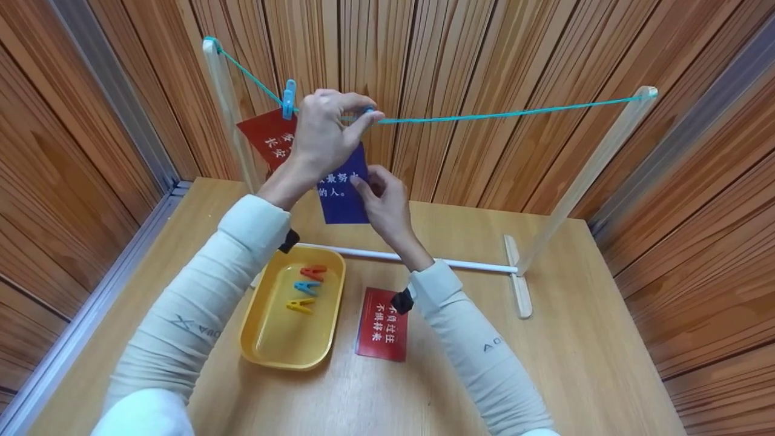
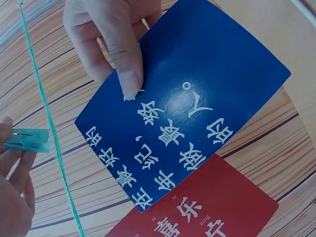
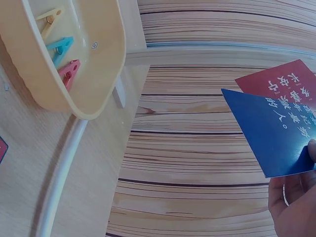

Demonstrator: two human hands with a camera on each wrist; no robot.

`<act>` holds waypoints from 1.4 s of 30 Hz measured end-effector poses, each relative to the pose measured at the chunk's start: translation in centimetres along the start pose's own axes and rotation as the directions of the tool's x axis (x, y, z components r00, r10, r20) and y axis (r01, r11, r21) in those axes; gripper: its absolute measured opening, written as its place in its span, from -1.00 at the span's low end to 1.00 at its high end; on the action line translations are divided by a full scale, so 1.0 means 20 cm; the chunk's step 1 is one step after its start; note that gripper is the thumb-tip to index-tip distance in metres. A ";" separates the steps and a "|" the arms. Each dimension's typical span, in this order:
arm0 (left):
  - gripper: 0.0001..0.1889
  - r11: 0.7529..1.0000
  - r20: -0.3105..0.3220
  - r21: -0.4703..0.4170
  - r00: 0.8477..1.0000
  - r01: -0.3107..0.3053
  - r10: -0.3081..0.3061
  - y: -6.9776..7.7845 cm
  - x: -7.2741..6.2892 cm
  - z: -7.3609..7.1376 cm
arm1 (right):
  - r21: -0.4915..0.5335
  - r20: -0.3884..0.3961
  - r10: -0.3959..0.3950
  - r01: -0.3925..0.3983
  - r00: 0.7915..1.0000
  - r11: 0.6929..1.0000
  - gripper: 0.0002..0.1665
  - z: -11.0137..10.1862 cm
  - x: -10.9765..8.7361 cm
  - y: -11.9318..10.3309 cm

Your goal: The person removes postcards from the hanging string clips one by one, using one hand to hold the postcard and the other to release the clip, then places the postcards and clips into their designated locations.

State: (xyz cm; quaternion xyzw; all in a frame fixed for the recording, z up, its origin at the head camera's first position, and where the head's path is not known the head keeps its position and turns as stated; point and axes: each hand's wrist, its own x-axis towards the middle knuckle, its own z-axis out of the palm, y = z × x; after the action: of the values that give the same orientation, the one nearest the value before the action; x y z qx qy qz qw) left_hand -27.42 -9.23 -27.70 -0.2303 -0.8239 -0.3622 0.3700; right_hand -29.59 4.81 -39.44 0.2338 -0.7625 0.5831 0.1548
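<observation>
Pinching in right hand [image 1: 389, 203] a glossy blue rectangular card [image 1: 344, 211], below thin green cord [image 1: 484, 116]; gripping light-blue plastic clothespin [image 2: 41, 139] in left hand [image 1: 327, 130]. Expect light, springy, slick handling; take by edges.

Glossy blue card [image 2: 180, 101], plastic clothespin [image 2: 30, 140]

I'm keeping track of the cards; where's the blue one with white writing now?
In the head view, the blue card is left of centre, pinched in the right hand, below the green line and right of the hanging red card.
</observation>
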 end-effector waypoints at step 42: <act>-0.58 0.993 0.351 0.069 0.929 0.098 -0.116 -0.09 -0.20 -0.06 | 0.036 0.077 0.096 -0.099 0.992 0.994 -0.74 -0.11 -0.18 0.09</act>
State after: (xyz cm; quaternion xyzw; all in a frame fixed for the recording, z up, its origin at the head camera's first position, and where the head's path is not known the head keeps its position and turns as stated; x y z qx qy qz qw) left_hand -25.57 -11.78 -31.13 -0.2373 -0.8971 -0.3137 0.2010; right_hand -27.48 7.84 -42.15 0.2210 -0.7666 0.5958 0.0924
